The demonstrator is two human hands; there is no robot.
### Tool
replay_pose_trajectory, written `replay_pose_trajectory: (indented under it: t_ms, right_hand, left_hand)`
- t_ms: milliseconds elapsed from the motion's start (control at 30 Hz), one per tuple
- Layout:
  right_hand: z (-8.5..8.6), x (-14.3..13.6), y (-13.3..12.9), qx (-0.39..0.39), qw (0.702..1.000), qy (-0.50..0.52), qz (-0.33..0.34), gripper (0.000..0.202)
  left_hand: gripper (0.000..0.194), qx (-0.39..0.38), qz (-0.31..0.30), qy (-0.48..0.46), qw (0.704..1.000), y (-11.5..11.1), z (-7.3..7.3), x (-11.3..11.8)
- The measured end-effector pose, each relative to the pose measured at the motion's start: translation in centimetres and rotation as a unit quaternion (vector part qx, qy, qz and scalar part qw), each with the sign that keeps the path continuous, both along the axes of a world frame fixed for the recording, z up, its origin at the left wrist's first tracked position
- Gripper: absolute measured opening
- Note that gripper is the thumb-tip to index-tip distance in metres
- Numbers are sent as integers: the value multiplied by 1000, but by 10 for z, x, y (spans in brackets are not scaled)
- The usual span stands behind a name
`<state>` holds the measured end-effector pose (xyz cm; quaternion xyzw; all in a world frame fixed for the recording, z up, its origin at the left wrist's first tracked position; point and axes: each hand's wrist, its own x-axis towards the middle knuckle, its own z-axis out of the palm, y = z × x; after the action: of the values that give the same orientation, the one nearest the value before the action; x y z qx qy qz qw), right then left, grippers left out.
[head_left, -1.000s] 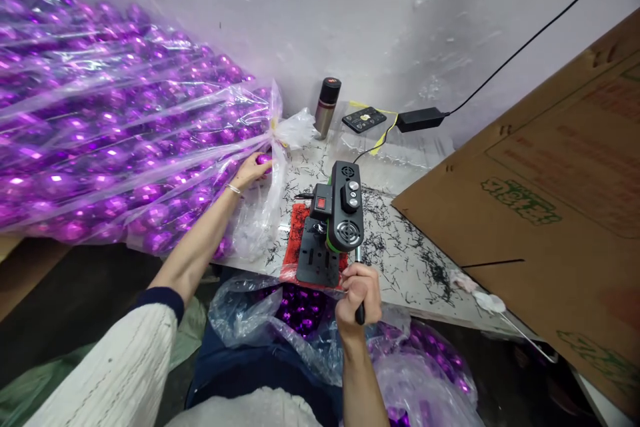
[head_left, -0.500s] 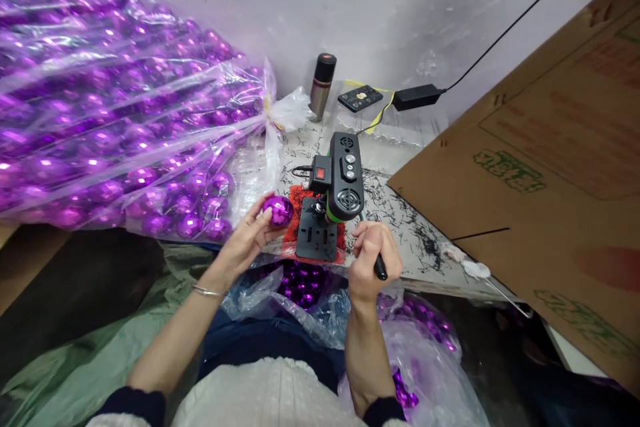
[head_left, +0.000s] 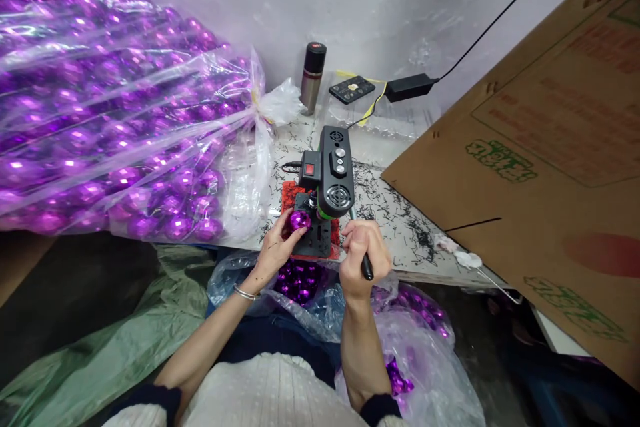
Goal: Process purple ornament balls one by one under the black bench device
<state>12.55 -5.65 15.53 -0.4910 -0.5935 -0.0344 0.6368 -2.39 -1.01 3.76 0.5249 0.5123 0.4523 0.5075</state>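
Note:
A shiny purple bauble [head_left: 300, 221] is pinched in the fingers of my left hand [head_left: 277, 245]. It sits over the left side of the black metal base plate [head_left: 320, 240] of a small black bench machine [head_left: 337, 170], close to the machine's lower front end. My right hand [head_left: 364, 255] is closed around a lever handle [head_left: 367, 268] at the machine's right side; the handle's black grip end sticks out below the fist. Under the plate lies a red mat [head_left: 289, 195]. Whether the bauble touches the machine's working part cannot be seen.
A big tied clear bag of purple baubles [head_left: 125, 120] fills the left. A cardboard box [head_left: 525, 167] leans in from the right. Behind stand a flask [head_left: 313, 78], a phone [head_left: 352, 89] and a black power adapter [head_left: 411, 87]. Black scraps litter the table. An open bag of baubles [head_left: 300, 280] hangs at the front edge.
My left hand has brought the bauble rightward, from beside the machine to over its base plate. My right hand stays closed on the lever handle. The whole view has shifted slightly.

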Motion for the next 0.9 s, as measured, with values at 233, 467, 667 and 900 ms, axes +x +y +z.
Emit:
replay_pose_trajectory:
  t_ms: [233, 467, 667, 900]
  right_hand:
    - [-4, 0, -2, -3, 1000, -6, 2, 32]
    - [-6, 0, -5, -16, 1000, -11, -9, 31]
    - [-12, 0, -5, -8, 1000, -11, -16, 31]
    - [-38, -1, -6, 6, 999, -24, -20, 33]
  left_hand:
    - [63, 114, -40, 125, 985, 4, -10, 3]
    - [57, 207, -64, 183, 959, 11, -15, 12]
    - [62, 196, -52, 166, 965, 6, -24, 25]
    - [61, 201, -47, 163, 965, 5, -30, 25]
